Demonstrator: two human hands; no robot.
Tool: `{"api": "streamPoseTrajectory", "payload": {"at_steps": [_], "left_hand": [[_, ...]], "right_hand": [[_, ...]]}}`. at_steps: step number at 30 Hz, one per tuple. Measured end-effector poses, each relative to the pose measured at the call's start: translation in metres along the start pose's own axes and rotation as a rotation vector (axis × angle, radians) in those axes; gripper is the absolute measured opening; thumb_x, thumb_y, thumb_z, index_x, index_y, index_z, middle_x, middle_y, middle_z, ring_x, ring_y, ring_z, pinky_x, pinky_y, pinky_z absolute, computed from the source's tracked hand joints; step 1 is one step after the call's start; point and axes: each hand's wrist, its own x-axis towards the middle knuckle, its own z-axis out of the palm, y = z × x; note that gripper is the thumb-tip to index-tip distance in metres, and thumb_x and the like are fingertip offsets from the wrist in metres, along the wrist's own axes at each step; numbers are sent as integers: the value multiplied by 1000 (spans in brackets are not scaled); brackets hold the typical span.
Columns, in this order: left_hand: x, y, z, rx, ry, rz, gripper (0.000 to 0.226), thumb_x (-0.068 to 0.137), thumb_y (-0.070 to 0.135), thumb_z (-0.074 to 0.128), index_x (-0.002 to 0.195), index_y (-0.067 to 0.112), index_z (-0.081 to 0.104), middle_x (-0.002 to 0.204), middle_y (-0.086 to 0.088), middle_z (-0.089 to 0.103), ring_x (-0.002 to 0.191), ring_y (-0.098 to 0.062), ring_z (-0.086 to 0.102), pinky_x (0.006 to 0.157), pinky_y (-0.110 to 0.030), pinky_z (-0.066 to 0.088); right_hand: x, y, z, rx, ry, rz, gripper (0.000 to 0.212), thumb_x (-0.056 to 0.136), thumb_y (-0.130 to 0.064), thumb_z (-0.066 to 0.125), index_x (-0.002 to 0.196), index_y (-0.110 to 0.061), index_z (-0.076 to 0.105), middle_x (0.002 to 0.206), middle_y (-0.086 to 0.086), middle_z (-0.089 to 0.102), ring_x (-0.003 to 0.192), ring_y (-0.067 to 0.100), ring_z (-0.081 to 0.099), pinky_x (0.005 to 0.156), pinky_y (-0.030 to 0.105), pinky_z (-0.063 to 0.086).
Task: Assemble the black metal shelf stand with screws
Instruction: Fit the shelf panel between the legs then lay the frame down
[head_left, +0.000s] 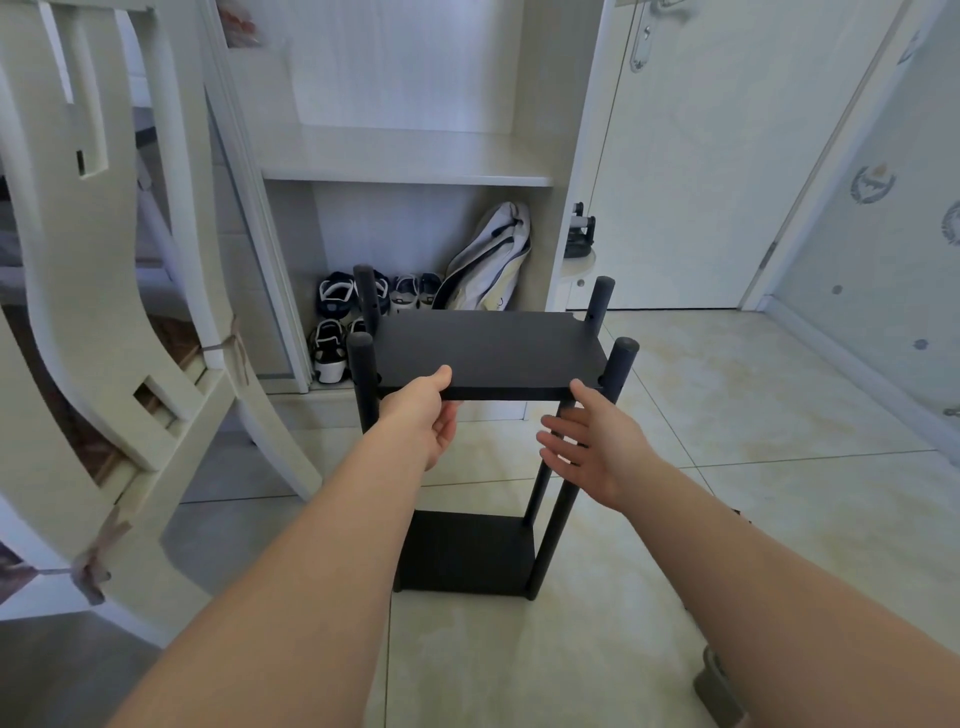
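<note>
With the black shelf stand (467, 551) upright on the floor (753, 405), two tiers on four posts (621, 364), we judge assembly nearly done, screws unseen; our left hand (421, 415) pinches the front edge of the top shelf (488, 348), our right hand (592, 447) hovers beside it, fingers (558, 426) apart.

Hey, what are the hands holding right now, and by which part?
The left hand grips the top shelf board by its front edge, thumb on top. The right hand is open, holding nothing.
</note>
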Motion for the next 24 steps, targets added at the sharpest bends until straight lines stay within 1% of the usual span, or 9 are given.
{"api": "streamPoseTrajectory", "payload": {"at_steps": [2, 4, 8, 11, 15, 18, 24], "left_hand": [[0, -1, 1, 12, 7, 6, 35, 86, 30, 79, 111, 14, 61, 97, -4, 73, 82, -11, 68, 62, -26, 52], [0, -3, 1, 14, 16, 8, 34, 86, 30, 78, 110, 14, 61, 96, -4, 72, 82, -11, 68, 62, -26, 52], [0, -8, -2, 5, 30, -9, 32, 87, 29, 77, 110, 13, 61, 95, -5, 72, 78, -11, 65, 61, -26, 51], [0, -11, -4, 4, 34, -14, 31, 87, 29, 77, 107, 12, 61, 91, -4, 71, 75, -10, 65, 60, -26, 50], [2, -14, -6, 12, 37, -29, 32, 88, 30, 77, 110, 13, 61, 96, -4, 71, 81, -11, 66, 61, -27, 50], [5, -18, -7, 18, 42, -52, 33, 87, 29, 77, 111, 13, 61, 95, -4, 72, 82, -11, 67, 60, -27, 49], [14, -30, -11, 18, 46, -90, 33, 87, 28, 78, 111, 13, 61, 98, -4, 72, 87, -12, 68, 64, -28, 51]], "right_hand": [[3, 0, 7, 127, 31, -25, 44, 98, -43, 64, 126, -10, 56, 115, 11, 69, 100, 26, 70, 69, 35, 60], [5, 1, 11, 195, 73, -41, 39, 99, -39, 65, 125, -11, 57, 111, 12, 70, 96, 24, 71, 63, 33, 60], [11, 5, 14, 197, 127, -32, 33, 100, -33, 65, 121, -8, 60, 104, 12, 73, 92, 23, 72, 57, 32, 60], [13, 8, 17, 181, 134, -42, 32, 99, -31, 65, 121, -9, 59, 104, 13, 72, 90, 24, 73, 60, 33, 60], [14, 13, 21, 196, 131, -54, 27, 102, -26, 62, 121, -8, 57, 107, 16, 71, 88, 25, 75, 62, 33, 61], [15, 17, 21, 198, 157, -51, 19, 103, -22, 59, 117, -10, 55, 103, 17, 71, 85, 25, 76, 61, 33, 61], [23, 28, 21, 163, 182, -17, 15, 105, -19, 55, 117, -11, 52, 102, 15, 71, 89, 25, 74, 66, 34, 59]]}}
